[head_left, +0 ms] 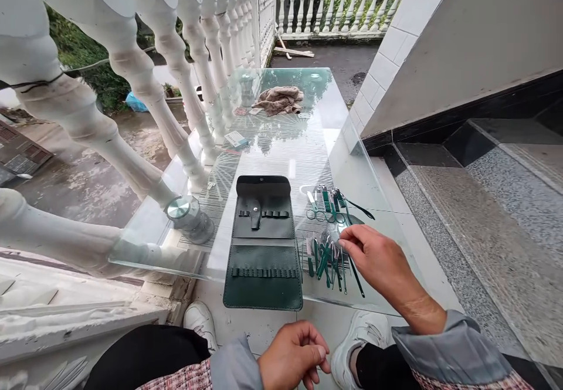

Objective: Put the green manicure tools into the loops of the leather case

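Note:
A dark green tool case (264,255) lies unfolded on the glass table, its elastic loops holding nothing. To its right is a group of nail clippers (326,199) and small scissors (325,216) with green handles. Nearer the table's front edge, several slim green-handled grooming tools (324,261) lie loosely together. My right hand (382,264) is over these tools, thumb and forefinger pinched by a shiny, see-through piece (336,227); what they hold I cannot make out. My left hand (294,355) hangs below the table's front edge with its fingers curled and nothing visible in them.
The glass table (308,167) stands between a white balustrade (162,79) and stone steps (497,202). A crumpled brown cloth (280,100) lies towards its far end, with a small white box (236,139) closer. A round metal-topped leg (189,217) supports the left corner.

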The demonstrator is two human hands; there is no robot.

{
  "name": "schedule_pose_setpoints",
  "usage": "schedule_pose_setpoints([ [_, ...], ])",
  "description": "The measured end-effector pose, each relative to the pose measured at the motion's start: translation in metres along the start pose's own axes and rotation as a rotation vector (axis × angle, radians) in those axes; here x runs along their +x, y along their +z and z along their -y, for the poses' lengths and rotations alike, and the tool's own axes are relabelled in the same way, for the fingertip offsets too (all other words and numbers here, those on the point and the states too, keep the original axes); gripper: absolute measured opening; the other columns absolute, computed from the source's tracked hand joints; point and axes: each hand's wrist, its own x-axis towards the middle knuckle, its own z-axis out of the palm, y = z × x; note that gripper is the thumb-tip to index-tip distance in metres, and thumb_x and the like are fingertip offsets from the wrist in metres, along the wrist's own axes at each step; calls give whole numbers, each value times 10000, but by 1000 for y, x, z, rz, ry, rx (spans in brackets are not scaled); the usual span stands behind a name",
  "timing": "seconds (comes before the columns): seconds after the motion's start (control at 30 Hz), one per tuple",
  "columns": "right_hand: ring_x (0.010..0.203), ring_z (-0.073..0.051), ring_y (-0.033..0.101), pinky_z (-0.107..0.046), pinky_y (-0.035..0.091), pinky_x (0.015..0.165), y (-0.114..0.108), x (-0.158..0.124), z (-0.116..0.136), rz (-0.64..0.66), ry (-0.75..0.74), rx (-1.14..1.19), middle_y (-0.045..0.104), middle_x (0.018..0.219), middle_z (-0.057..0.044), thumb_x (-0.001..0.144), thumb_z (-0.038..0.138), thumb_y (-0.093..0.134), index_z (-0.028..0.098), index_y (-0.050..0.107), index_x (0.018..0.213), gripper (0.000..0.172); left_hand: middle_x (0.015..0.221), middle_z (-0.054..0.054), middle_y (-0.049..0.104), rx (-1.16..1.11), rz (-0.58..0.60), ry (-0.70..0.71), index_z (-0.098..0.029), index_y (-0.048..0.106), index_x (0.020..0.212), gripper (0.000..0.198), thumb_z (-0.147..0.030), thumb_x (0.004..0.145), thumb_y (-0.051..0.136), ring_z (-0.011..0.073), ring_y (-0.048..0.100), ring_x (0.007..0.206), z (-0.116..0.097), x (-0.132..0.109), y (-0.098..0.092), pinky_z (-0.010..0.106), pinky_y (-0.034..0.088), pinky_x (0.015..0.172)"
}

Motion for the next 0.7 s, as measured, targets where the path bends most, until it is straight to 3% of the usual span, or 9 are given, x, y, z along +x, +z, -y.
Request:
schedule_pose_setpoints([
  [0.2, 741, -165, 521, -285, 386, 658, 14, 8, 26, 44, -120, 78, 580, 757, -11, 816, 270, 511, 217, 551, 728, 111, 568, -27, 586, -7, 14, -25, -171, 503, 691, 287, -395, 540, 600, 61, 415, 390, -2, -1, -2, 213, 337, 380],
  [0.33, 712, -165, 507, -290, 372, 633, 20, 8, 36, 62, -209, 37, 563, 726, -12, 814, 244, 508, 215, 537, 706, 115, 563, -24, 574, -16, -11, -13, -172, 495, 688, 304, -410, 532, 602, 61, 403, 381, -1, -4, -3, 219, 322, 372],
  [0.5, 698, -162, 499, -281, 352, 603, 23, 3, 37, 114, -226, -14, 549, 702, 8, 791, 260, 555, 222, 509, 680, 126, 565, -16, 570, -23, -11, -1, -172, 497, 681, 312, -419, 530, 613, 67, 408, 393, -2, -7, -6, 226, 333, 384],
  [0.7, 707, -170, 506, -292, 372, 622, 28, -2, 32, 60, -266, -29, 548, 710, -1, 800, 310, 562, 227, 529, 694, 139, 588, -7, 570, -44, -18, 23, -164, 503, 703, 348, -449, 550, 631, 65, 407, 407, -2, -9, -10, 226, 332, 402],
])
